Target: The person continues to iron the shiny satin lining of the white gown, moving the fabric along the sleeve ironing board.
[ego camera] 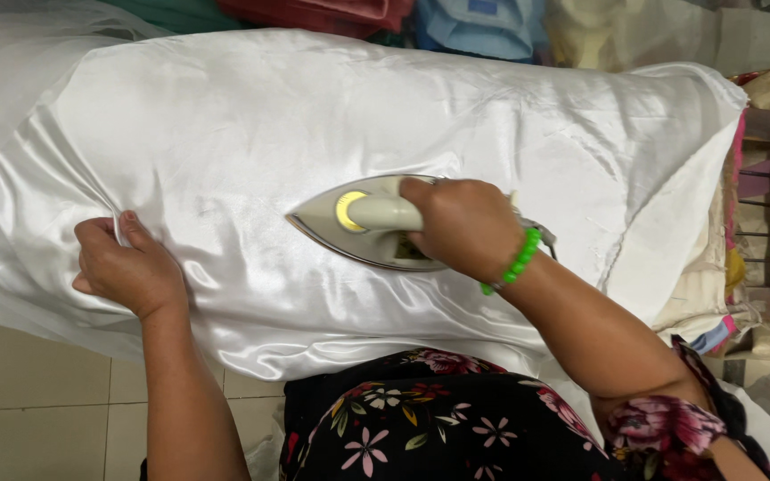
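While right hand (461,227) grips iron (363,227), left hand (126,267) pinches white satin (225,134)

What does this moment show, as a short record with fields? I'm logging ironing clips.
Right hand: grips the handle of a cream pointed clothes iron with a yellow dial
Left hand: pinches a fold of shiny white satin fabric
Iron: flat on the satin, tip pointing to the picture's left
Wrist: green bead bracelet on the right
Background: folded coloured cloths at the top edge
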